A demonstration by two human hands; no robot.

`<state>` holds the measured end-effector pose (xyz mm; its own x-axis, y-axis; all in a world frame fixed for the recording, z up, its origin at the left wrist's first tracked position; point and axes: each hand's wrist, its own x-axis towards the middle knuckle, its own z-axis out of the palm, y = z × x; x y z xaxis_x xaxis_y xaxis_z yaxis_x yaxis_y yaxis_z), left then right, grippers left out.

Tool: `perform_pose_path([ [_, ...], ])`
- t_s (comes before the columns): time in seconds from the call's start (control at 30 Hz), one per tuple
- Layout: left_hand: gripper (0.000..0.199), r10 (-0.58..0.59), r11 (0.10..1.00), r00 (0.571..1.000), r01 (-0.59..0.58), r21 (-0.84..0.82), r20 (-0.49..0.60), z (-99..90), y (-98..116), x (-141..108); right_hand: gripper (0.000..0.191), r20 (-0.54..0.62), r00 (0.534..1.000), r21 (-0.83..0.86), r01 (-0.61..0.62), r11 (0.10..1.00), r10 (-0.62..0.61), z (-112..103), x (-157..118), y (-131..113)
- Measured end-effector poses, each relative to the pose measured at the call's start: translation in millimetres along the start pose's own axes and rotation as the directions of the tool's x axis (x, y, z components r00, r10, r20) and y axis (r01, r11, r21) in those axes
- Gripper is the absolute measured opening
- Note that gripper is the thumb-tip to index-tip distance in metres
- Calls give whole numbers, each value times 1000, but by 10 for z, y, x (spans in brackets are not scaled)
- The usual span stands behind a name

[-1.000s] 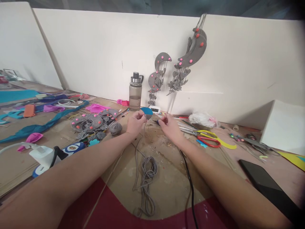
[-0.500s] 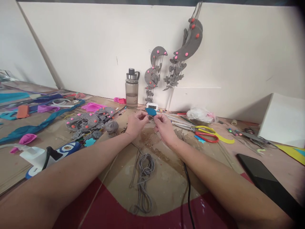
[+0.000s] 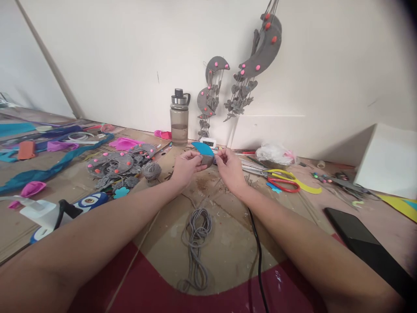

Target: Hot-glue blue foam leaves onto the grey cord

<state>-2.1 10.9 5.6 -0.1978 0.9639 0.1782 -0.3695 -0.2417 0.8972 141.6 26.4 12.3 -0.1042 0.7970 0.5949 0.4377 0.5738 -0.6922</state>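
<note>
Head view: left hand [image 3: 188, 168] fingers pinched on one blue-and-grey piece [image 3: 202, 148], blue face up, grey showing under it. Right hand [image 3: 230, 168] fingers narrow, at the piece's right tip; can't tell whether they grip it or something finer. So the piece sits right between both sets of fingertips.

Counts: 1 yarn bundle [image 3: 198, 224] below the fingers, nearer the body. 1 yarn ball [image 3: 151, 171], left of left fingers. 1 clock [image 3: 208, 142] just beyond the piece. 1 bottle [image 3: 179, 124] beyond left fingers. 2 strung grey crescent clusters on the wall, above and beyond: smaller one [image 3: 206, 101], larger one [image 3: 265, 54]. 2 blue flower cutouts: one [image 3: 121, 193] left of left fingers, other [image 3: 273, 188] right of right fingers. 1 phone [image 3: 361, 239] far right, nearer the body.

Vs 0.5 s ago: piece has turned, left end now points up-left, grey now shows; fingertips slightly further apart. Yarn bundle unmoved.
</note>
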Motion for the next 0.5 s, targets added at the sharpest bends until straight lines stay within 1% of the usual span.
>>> perform_pose_path([
  [0.13,17,-41,998,999,41,-47,-3,11,1,-5,6,13,1000,33,-28,999,28,16,-2,12],
  [0.27,20,-65,995,998,66,-73,6,16,2,-12,6,-3,998,73,-64,995,64,25,12,32],
  [0.5,22,-77,990,996,82,-114,44,3,0,-16,10,3,998,78,-60,995,60,25,36,67],
])
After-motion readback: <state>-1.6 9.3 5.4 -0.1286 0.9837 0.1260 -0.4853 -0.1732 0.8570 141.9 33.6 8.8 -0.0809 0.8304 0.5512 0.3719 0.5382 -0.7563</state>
